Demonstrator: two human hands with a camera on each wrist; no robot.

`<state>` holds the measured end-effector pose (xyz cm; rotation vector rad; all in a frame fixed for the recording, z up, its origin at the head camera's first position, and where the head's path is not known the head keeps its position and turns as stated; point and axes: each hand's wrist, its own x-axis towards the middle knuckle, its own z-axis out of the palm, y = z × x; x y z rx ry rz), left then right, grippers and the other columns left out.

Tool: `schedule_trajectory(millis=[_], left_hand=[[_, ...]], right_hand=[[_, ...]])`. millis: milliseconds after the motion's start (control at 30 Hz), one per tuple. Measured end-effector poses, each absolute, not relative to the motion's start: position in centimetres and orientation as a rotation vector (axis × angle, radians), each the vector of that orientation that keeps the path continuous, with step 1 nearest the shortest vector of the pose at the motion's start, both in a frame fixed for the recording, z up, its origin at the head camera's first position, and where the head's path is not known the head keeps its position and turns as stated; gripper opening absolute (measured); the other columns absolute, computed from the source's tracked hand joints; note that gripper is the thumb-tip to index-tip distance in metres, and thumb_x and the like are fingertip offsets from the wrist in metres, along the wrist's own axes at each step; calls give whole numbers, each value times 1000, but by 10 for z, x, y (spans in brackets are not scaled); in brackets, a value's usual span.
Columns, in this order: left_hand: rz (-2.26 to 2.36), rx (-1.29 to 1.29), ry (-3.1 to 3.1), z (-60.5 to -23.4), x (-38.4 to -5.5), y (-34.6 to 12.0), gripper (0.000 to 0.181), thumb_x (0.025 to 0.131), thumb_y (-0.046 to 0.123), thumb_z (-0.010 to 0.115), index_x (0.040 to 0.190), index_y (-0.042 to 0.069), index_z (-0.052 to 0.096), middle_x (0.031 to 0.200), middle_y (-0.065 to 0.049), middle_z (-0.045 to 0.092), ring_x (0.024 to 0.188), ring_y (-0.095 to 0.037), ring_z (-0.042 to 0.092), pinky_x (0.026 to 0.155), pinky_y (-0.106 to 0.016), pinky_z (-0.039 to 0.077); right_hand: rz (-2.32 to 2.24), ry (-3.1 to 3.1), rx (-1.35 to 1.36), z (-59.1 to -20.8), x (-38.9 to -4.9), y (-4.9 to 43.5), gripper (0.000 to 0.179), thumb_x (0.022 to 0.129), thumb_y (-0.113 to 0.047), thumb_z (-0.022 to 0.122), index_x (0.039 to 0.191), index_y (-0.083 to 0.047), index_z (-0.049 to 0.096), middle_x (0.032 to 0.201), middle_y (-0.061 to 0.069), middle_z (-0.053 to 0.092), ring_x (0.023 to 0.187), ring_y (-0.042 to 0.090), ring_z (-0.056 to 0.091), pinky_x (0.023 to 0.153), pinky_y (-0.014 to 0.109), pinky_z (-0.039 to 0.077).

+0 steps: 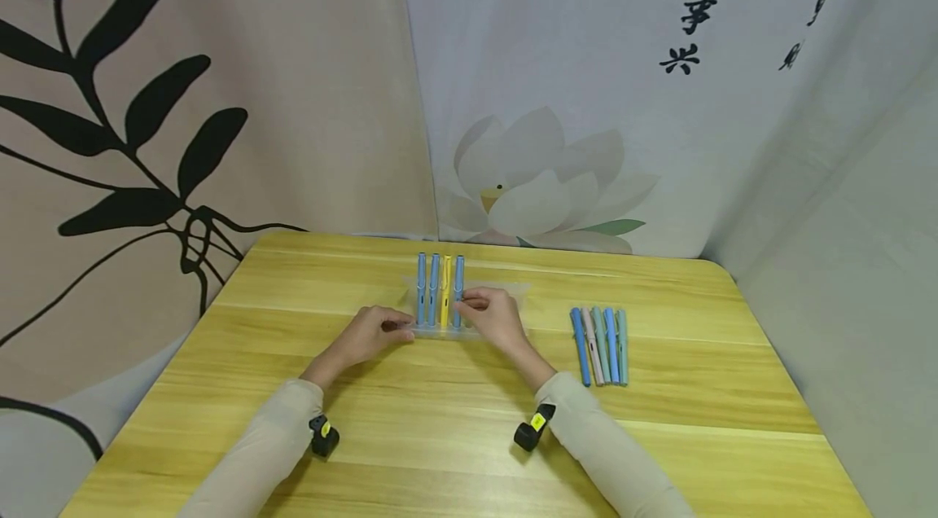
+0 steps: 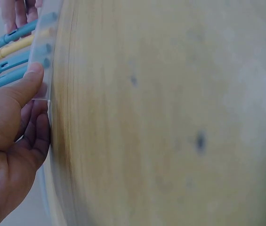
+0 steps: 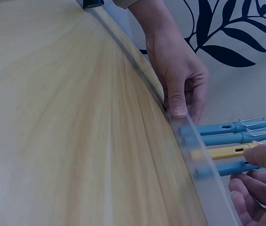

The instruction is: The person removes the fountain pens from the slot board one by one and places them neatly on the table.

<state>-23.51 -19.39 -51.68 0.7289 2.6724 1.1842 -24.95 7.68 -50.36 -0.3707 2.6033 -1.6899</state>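
A clear plastic pen holder (image 3: 217,202) stands near the middle of the table. Its transparent walls are hard to make out in the head view. My left hand (image 1: 381,331) grips the holder's left end between thumb and fingers, thumb on the front face in the left wrist view. Two blue pens (image 1: 433,290) and a yellow pen (image 1: 445,290) stand side by side in it. A third blue pen (image 1: 459,269) stands to the right of the yellow one, its lower end behind the front wall. My right hand (image 1: 493,316) pinches that pen along its barrel.
To the right, several capped pens (image 1: 601,347) in blue, pinkish grey and green lie in a row on the wooden table (image 1: 703,388). Patterned cloth (image 1: 315,94) hangs behind the table's far edge. Each sleeve carries a small black wrist camera (image 1: 531,430).
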Motion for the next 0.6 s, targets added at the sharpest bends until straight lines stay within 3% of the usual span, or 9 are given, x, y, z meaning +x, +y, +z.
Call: schedule_trajectory(millis=[600], left_hand=[[1176,732,2678,-517,-235,-195,35,98,26,71,125,4,73,115,-8,75,96,-15,68,82,-32,57]], right_hand=[[-1674,2636,-349,-501,-251,77,24,96,-21,75,113,-6,76,106,7,77,96,20,73,77,33,60]])
